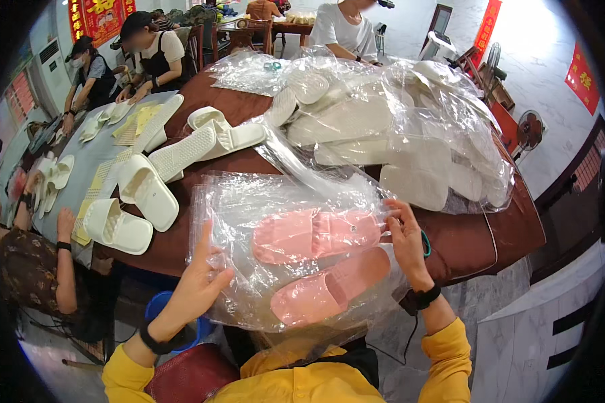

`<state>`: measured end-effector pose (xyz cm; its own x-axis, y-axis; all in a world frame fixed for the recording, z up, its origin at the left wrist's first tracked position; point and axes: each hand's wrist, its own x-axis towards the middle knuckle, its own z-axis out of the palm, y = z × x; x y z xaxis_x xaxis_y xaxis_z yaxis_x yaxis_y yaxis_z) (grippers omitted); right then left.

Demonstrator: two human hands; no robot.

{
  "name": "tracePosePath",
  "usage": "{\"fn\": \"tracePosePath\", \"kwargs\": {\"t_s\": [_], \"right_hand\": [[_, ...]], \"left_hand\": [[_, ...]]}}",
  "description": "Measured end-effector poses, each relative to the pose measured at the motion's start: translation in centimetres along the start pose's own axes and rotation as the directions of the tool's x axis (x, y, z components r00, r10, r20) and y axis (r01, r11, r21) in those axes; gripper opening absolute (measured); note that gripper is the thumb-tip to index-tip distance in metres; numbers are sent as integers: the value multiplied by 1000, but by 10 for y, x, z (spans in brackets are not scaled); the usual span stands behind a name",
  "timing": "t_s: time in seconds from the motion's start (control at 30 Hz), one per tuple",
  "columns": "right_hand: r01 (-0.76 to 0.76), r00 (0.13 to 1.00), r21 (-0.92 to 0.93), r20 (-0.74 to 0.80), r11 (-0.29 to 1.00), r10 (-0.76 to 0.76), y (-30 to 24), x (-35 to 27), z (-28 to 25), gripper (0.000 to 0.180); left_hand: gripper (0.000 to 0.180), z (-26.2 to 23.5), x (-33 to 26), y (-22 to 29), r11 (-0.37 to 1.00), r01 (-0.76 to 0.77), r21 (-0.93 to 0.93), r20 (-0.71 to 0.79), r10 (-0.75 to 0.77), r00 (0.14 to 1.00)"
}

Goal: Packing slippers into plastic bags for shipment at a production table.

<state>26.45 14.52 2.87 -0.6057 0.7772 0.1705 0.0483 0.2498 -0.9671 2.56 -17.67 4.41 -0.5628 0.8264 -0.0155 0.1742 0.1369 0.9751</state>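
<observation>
A pair of pink slippers lies in front of me: the far slipper (346, 228) is under clear plastic, and the near slipper (309, 299) is angled below it. Clear plastic bags (238, 195) are spread flat around and beneath them. My left hand (198, 279) rests at the left edge of the plastic, index finger stretched out and thumb apart, holding nothing. At the right end of the far slipper, my right hand (405, 235) has its fingers curled and pinched on the edge of the clear plastic bag. A teal ring (426, 243) shows beside the right wrist.
Several loose white slippers (148, 191) lie to the left on the brown table cover (467, 245). A large heap of bagged white slippers (417, 171) fills the far right. Co-workers work at a grey table (81, 164) at left. A blue bucket (158, 305) stands below.
</observation>
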Motion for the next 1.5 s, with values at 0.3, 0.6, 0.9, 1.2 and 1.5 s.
{"fn": "tracePosePath", "kwargs": {"t_s": [0.3, 0.6, 0.9, 1.2, 1.5], "right_hand": [[375, 924, -606, 182, 702, -336, 23, 0, 25, 47], [295, 949, -621, 104, 726, -297, 51, 37, 33, 46], [291, 951, -567, 85, 771, -296, 51, 35, 33, 45], [292, 951, -571, 89, 767, -295, 50, 34, 35, 47], [294, 947, -562, 62, 773, -316, 50, 32, 33, 44]], "left_hand": [[62, -8, 60, -55, 878, -231, 419, -37, 270, 962], [42, -46, 100, -28, 956, 18, -294, -70, -41, 997], [29, -42, 68, 12, 312, -399, 862, 66, 712, 699], [49, -31, 73, 18, 323, -590, 740, 486, 350, 801], [89, 8, 105, 6, 593, -657, 465, 569, 368, 735]]}}
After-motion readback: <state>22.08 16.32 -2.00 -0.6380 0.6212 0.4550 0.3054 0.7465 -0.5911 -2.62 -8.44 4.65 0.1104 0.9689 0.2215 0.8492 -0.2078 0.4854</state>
